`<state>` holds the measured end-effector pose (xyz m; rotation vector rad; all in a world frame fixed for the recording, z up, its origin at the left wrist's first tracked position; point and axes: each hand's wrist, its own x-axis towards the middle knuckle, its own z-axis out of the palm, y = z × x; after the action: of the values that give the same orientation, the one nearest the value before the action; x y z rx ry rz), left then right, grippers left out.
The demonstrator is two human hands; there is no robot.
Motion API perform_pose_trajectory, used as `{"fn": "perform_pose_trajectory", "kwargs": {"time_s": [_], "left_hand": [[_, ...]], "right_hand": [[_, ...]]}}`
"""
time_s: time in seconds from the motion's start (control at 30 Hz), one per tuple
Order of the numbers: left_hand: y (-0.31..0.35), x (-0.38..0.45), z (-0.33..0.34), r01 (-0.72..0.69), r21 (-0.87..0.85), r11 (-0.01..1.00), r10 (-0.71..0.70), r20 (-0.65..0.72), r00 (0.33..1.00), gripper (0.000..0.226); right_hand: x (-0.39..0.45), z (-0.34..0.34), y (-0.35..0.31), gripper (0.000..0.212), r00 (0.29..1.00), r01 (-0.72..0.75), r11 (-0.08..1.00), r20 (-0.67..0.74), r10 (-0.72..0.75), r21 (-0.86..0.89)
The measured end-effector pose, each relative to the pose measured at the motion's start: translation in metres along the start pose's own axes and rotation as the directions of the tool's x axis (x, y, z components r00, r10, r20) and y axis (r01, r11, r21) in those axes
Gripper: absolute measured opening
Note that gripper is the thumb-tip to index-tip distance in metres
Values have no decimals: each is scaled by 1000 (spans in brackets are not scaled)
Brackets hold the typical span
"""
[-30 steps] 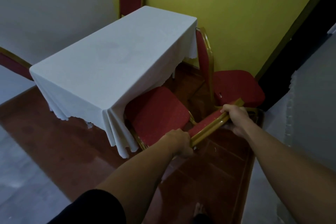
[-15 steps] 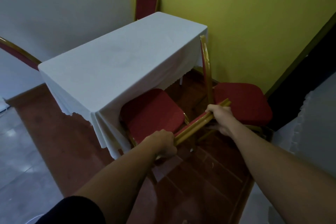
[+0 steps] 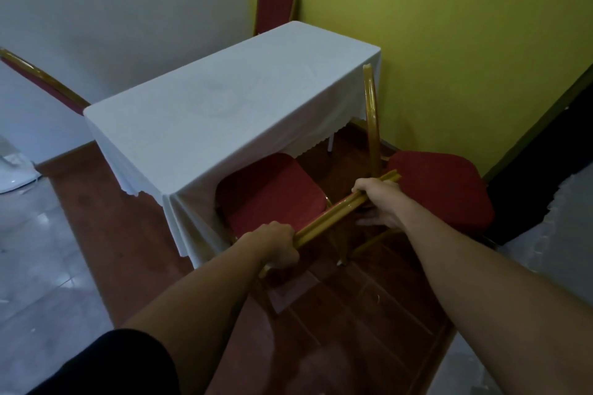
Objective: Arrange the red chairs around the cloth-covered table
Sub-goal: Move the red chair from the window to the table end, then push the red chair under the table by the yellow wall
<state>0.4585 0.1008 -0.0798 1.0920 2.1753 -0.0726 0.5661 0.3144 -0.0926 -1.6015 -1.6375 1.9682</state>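
Two bare forearms run up from the bottom of the frame, each ending in a bare hand: the left hand [image 3: 272, 245] at lower centre, the right hand [image 3: 378, 202] right of centre. A black sleeve [image 3: 106, 362] (short, plain, unmarked) covers the left upper arm at lower left.

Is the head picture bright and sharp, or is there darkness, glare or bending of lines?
Head view: dim overall; the white tablecloth is the brightest surface; faint glare on the floor; wide-angle bending curves the left chair back; both hands look reasonably sharp.
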Motion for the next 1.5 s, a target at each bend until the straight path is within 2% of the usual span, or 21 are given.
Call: {"fn": "perform_pose_trajectory", "kwargs": {"time_s": [0.1, 0.27, 0.37, 0.57, 0.73, 0.87, 1.0, 1.1, 1.13, 1.2, 1.27, 1.33, 1.4, 1.5], "left_hand": [[-1, 1, 0, 3, 8, 1000, -3, -4, 1000, 26], [-6, 6, -1, -10, 34, 999, 9, 2, 1000, 15], [-9, 11, -9, 3, 59, 998, -4, 13, 1000, 19], [-11, 29, -24, 83, -30, 996, -83, 4, 997, 25], [-11, 41, -28, 79, 5, 997, -79, -4, 997, 19], [-12, 46, -30, 72, 16, 997, -72, 8, 997, 27], [-12, 50, -41, 59, 74, 996, -69, 132, 989, 45], [-11, 54, -61, 83, -48, 995, -60, 360, 931, 50], [-12, 57, -72, 80, -109, 991, -31, 394, 919, 50], [-16, 71, -96, 20, -247, 969, 64, 327, 943, 44], [-16, 87, -126, -97, -297, 950, 151, 165, 975, 35], [-10, 103, -159, -220, -230, 948, 234, 33, 972, 27], [3, 117, -187, -302, -176, 937, 302, -27, 953, 18], [25, 138, -215, -380, -106, 919, 371, -95, 924, 23]], "right_hand": [[0, 2, 0, 67, 1000, 5, 1000, -1, -5, 26], [3, 7, 2, 80, 999, 46, 995, -25, -44, 87], [8, 12, -1, 79, 998, 64, 994, -22, -62, 84], [24, 21, -23, 83, 998, 70, 997, 5, -70, 40], [27, 20, -33, 79, 998, 70, 998, 4, -70, 6], [27, 18, -36, 83, 998, 66, 998, 24, -65, -21], [22, 9, -39, 83, 999, 23, 992, 46, -18, -124], [19, 1, -47, 88, 995, -41, 968, 80, 62, -249], [18, -1, -52, 90, 991, -69, 954, 87, 99, -291], [18, -5, -63, 90, 992, -101, 946, 45, 120, -308], [22, -10, -77, 95, 992, -104, 956, -96, 80, -275], [26, -15, -90, 97, 981, -79, 959, -194, 25, -272], [29, -21, -101, 95, 969, -45, 957, -244, -28, -288], [34, -31, -115, 88, 968, -20, 946, -242, -63, -325]]}}
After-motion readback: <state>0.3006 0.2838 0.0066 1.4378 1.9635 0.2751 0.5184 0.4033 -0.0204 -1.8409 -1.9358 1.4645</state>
